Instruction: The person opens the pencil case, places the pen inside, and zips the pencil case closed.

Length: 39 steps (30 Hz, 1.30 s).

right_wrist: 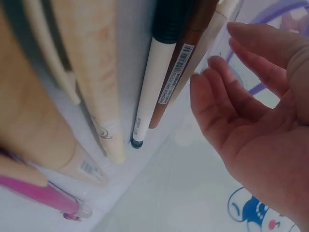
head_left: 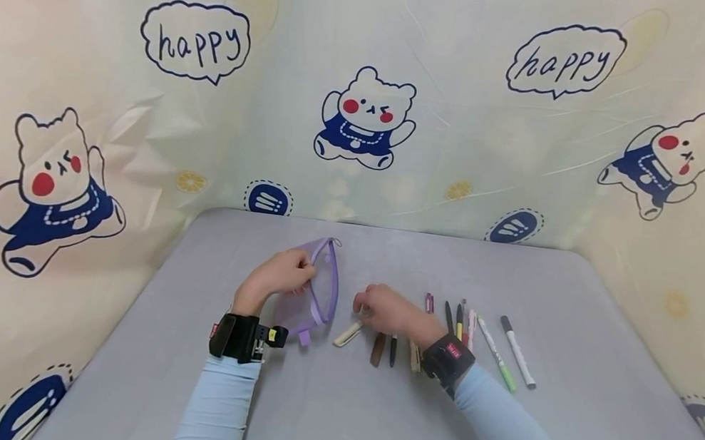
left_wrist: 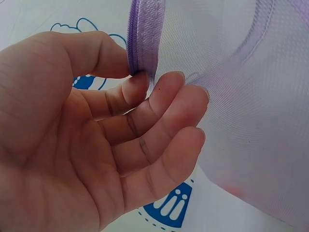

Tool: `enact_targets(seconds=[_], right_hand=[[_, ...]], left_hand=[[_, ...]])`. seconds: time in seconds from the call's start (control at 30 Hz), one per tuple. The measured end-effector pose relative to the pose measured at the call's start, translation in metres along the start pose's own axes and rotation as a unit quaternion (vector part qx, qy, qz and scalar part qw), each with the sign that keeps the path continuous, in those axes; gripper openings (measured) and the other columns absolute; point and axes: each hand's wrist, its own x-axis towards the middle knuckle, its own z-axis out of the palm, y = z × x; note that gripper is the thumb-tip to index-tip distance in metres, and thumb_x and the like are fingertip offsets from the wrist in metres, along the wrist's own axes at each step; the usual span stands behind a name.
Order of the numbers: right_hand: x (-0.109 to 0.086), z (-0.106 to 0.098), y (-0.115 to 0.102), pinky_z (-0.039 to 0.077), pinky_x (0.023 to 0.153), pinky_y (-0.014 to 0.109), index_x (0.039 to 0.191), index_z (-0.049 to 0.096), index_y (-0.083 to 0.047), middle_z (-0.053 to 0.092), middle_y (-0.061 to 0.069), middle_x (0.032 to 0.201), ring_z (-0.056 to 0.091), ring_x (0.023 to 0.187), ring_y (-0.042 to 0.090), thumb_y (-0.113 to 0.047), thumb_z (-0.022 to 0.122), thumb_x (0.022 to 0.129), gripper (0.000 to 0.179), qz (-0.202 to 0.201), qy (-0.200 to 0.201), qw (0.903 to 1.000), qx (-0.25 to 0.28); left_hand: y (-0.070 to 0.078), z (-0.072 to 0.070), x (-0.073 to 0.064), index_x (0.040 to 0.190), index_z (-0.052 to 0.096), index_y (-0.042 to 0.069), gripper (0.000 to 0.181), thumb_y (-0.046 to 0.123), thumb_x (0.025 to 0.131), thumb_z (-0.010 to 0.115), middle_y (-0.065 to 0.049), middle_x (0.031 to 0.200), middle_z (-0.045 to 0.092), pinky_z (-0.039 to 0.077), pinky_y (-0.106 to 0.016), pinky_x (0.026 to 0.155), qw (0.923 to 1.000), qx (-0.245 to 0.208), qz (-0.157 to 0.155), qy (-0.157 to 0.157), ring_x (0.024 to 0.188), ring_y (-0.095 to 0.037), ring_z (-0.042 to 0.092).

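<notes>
My left hand (head_left: 285, 270) pinches the purple zipper edge (left_wrist: 144, 36) of a see-through mesh pencil pouch (head_left: 294, 311) between thumb and index finger. The other fingers curl loosely beside the mesh, and the pouch mouth faces right. Just right of it, my right hand (head_left: 384, 309) reaches down over the upper end of a cream pen (head_left: 348, 334). In the right wrist view its fingers are loosely bent beside that pen, with nothing held between them. A brown marker (right_wrist: 176, 72) with a barcode label and a white pen (right_wrist: 154, 77) with a dark cap lie alongside.
Under and beyond the right forearm lie beige pens (head_left: 413, 355), a pink pen (head_left: 430, 302) and several other pens. Farther right are a white marker with a green end (head_left: 496, 352) and one with a dark cap (head_left: 518, 352). A grey table (head_left: 331, 418) bears everything, with a printed curtain behind.
</notes>
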Motion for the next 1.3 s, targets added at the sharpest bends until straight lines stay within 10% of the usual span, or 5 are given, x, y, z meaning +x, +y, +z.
enact_targets(seconds=[0.7,1.3], right_hand=[[-0.001,0.016,-0.014,0.045,0.073,0.027,0.103,0.073,-0.021,0.066,-0.001,0.093,0.051,0.083,0.015,-0.016,0.068,0.090,0.015,-0.068,0.051,0.9726,-0.216],[-0.007,-0.011,-0.015,0.045,0.067,0.029,0.099,0.075,-0.018,0.067,0.002,0.088,0.053,0.078,0.018,-0.008,0.068,0.087,0.016,-0.058,0.066,0.9698,-0.227]], left_hand=[[0.001,-0.002,0.002,0.083,0.052,0.007,0.016,0.019,0.094,0.050,-0.009,0.083,0.064,0.051,-0.033,0.061,0.9999,-0.007,0.002,-0.007,0.070,-0.021,0.061],[-0.003,-0.001,0.002,0.085,0.053,0.007,0.017,0.020,0.095,0.050,-0.009,0.084,0.064,0.052,-0.033,0.061,0.9999,-0.009,-0.003,-0.010,0.069,-0.020,0.061]])
